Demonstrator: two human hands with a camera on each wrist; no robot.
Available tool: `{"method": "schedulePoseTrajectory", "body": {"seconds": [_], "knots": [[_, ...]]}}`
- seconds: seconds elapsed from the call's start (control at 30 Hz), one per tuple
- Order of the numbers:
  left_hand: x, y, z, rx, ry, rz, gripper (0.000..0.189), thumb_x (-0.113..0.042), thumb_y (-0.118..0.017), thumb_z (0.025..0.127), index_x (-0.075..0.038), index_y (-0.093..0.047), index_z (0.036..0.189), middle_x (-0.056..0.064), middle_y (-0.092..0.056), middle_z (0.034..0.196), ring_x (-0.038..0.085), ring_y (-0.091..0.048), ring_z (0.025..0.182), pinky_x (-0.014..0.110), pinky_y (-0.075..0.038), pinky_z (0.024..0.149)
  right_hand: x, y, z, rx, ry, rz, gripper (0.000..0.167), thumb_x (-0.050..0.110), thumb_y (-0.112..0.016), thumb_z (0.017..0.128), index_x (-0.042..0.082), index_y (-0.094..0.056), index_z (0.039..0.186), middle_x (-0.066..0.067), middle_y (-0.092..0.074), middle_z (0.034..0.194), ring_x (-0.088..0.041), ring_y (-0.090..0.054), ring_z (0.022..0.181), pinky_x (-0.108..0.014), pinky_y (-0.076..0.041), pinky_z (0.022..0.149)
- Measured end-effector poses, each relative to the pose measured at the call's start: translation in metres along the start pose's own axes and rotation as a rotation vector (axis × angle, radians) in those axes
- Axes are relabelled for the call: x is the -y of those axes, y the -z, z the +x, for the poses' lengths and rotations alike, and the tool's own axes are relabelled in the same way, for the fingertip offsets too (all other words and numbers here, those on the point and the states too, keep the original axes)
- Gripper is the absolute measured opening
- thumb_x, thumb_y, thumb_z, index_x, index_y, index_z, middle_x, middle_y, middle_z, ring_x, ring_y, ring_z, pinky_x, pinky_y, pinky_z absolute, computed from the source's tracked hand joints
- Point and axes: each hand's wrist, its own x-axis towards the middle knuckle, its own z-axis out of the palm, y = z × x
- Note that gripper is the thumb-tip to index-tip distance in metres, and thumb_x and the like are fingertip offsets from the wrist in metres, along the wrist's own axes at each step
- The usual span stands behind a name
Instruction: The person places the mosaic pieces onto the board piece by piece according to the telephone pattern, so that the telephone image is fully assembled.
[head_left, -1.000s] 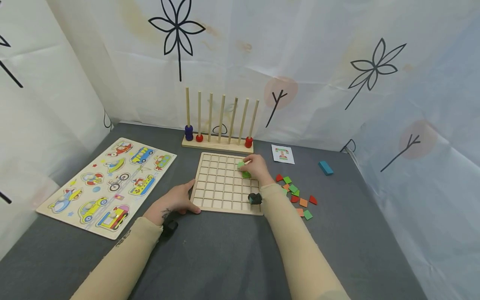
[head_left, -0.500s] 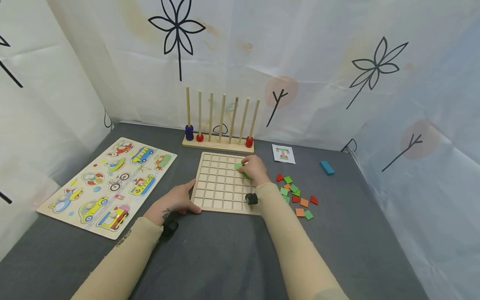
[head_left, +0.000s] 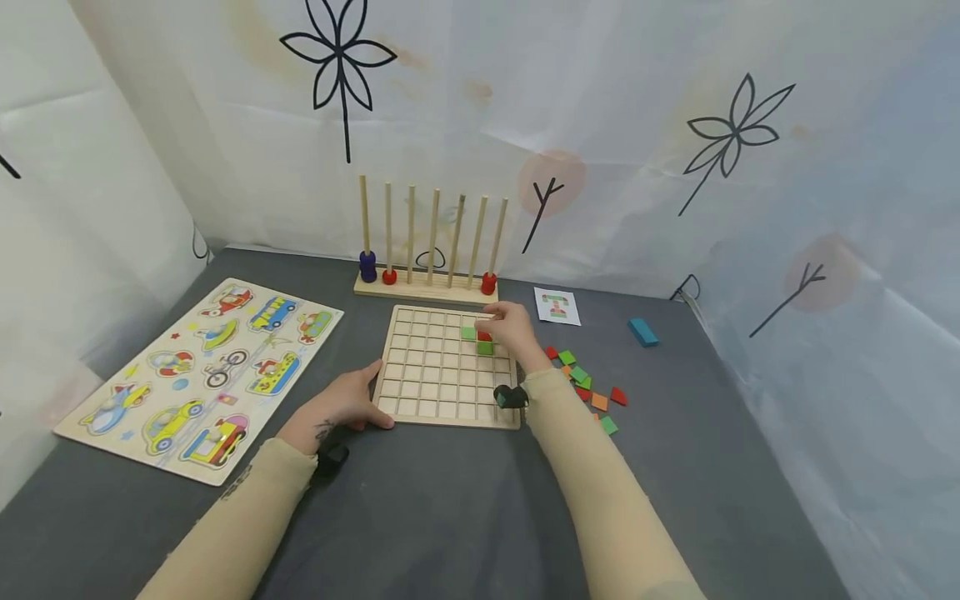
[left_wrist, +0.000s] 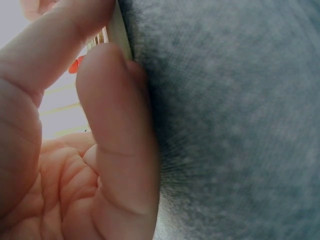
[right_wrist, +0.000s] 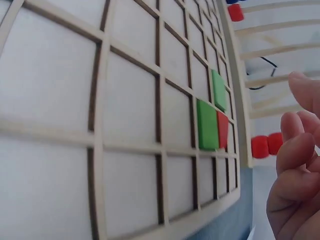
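Note:
A wooden grid board [head_left: 427, 377] lies on the dark table. My left hand [head_left: 337, 407] holds its near left corner, thumb at the front edge and index finger along the left side. Near the far right corner, a light green tile [head_left: 468, 333], a red piece [head_left: 484, 337] and a darker green tile [head_left: 485, 349] sit in neighbouring cells. My right hand [head_left: 513, 332] is over that corner, partly covering the red piece in the head view. In the right wrist view its fingers [right_wrist: 295, 150] are loosely bent, apart from the pieces, with nothing seen between them.
Loose red, green and orange pieces [head_left: 599, 402] lie right of the board, partly behind my right forearm. Behind stand a pegged bead rack [head_left: 427, 288], a pattern card [head_left: 557, 307] and a blue block [head_left: 642, 332]. A vehicle picture puzzle [head_left: 202, 367] lies at left.
The light green tile at my right fingertips has shifted slightly left into its cell. My right hand has since drawn back a little, uncovering the red piece. The left hand stays put.

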Motion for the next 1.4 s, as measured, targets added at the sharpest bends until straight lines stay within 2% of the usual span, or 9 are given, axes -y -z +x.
{"method": "schedulePoseTrajectory", "body": {"seconds": [0.2,0.43,0.5,0.6,0.67,0.77,1.03,1.2,1.4], "knots": [[0.001,0.002,-0.001,-0.004,0.003,0.011,0.114,-0.024,-0.084,0.066,-0.005,-0.008,0.149,0.011,-0.055,0.076,0.017,-0.051,0.051,0.029,-0.045,0.052,-0.014,0.029,-0.006,-0.054,-0.010,0.071,0.043,0.019,-0.067,0.084,0.005,-0.058,0.123,-0.015,-0.057,0.111,-0.023,-0.053,0.098,-0.034,-0.044,0.076],[0.001,0.003,0.000,-0.006,0.002,0.018,0.114,-0.024,-0.084,0.066,-0.004,-0.008,0.149,0.009,-0.053,0.068,0.017,-0.051,0.050,0.029,-0.045,0.052,-0.036,0.076,-0.024,-0.133,-0.073,0.036,0.044,0.020,-0.067,0.083,0.004,-0.058,0.124,-0.010,-0.055,0.094,-0.017,-0.044,0.067,-0.033,-0.040,0.061],[0.001,0.003,0.001,-0.008,0.006,0.019,0.114,-0.025,-0.084,0.066,-0.004,-0.008,0.149,0.009,-0.052,0.067,0.017,-0.051,0.050,0.029,-0.045,0.052,-0.044,0.088,-0.031,-0.140,-0.106,0.040,0.045,0.021,-0.067,0.084,0.004,-0.057,0.125,-0.009,-0.054,0.094,-0.017,-0.044,0.067,-0.035,-0.041,0.063],[0.002,0.004,0.000,-0.011,0.022,0.013,0.115,-0.025,-0.084,0.066,-0.006,-0.008,0.149,0.010,-0.054,0.072,0.017,-0.052,0.051,0.029,-0.044,0.052,-0.056,0.099,-0.041,-0.144,-0.148,0.030,0.046,0.020,-0.066,0.085,0.004,-0.055,0.126,-0.012,-0.054,0.103,-0.020,-0.049,0.080,-0.037,-0.043,0.073],[0.003,0.004,-0.001,-0.008,0.030,0.010,0.115,-0.024,-0.084,0.065,-0.006,-0.008,0.149,0.012,-0.056,0.079,0.018,-0.053,0.053,0.029,-0.044,0.052,-0.064,0.103,-0.048,-0.129,-0.171,0.007,0.046,0.020,-0.065,0.085,0.003,-0.054,0.127,-0.016,-0.053,0.112,-0.025,-0.049,0.095,-0.040,-0.043,0.081],[0.006,0.003,-0.004,-0.003,0.045,0.005,0.115,-0.024,-0.084,0.065,-0.006,-0.009,0.149,0.013,-0.057,0.084,0.018,-0.053,0.053,0.029,-0.044,0.052,-0.077,0.104,-0.059,-0.081,-0.195,-0.076,0.045,0.021,-0.065,0.086,0.001,-0.055,0.125,-0.019,-0.051,0.122,-0.030,-0.049,0.106,-0.042,-0.043,0.085],[0.011,-0.003,-0.005,-0.006,0.045,-0.010,0.115,-0.024,-0.085,0.063,-0.006,-0.010,0.149,0.013,-0.057,0.087,0.018,-0.053,0.054,0.029,-0.045,0.052,-0.095,0.101,-0.075,0.003,-0.280,-0.239,0.044,0.022,-0.074,0.078,0.000,-0.060,0.113,-0.017,-0.060,0.107,-0.022,-0.054,0.083,-0.031,-0.045,0.067],[0.009,-0.004,-0.003,-0.018,0.032,-0.004,0.114,-0.023,-0.085,0.064,-0.007,-0.011,0.149,0.009,-0.054,0.071,0.018,-0.052,0.051,0.030,-0.044,0.051,-0.096,0.103,-0.078,0.008,-0.289,-0.249,0.043,0.019,-0.074,0.078,-0.002,-0.060,0.113,-0.017,-0.059,0.106,-0.021,-0.054,0.081,-0.031,-0.045,0.065],[0.002,-0.003,0.001,-0.017,0.013,0.000,0.114,-0.023,-0.084,0.065,-0.007,-0.010,0.149,0.009,-0.055,0.072,0.018,-0.052,0.051,0.030,-0.045,0.051,-0.094,0.111,-0.078,-0.024,-0.287,-0.253,0.037,0.017,-0.071,0.080,-0.003,-0.060,0.109,-0.017,-0.058,0.105,-0.021,-0.055,0.082,-0.031,-0.046,0.065]]}}
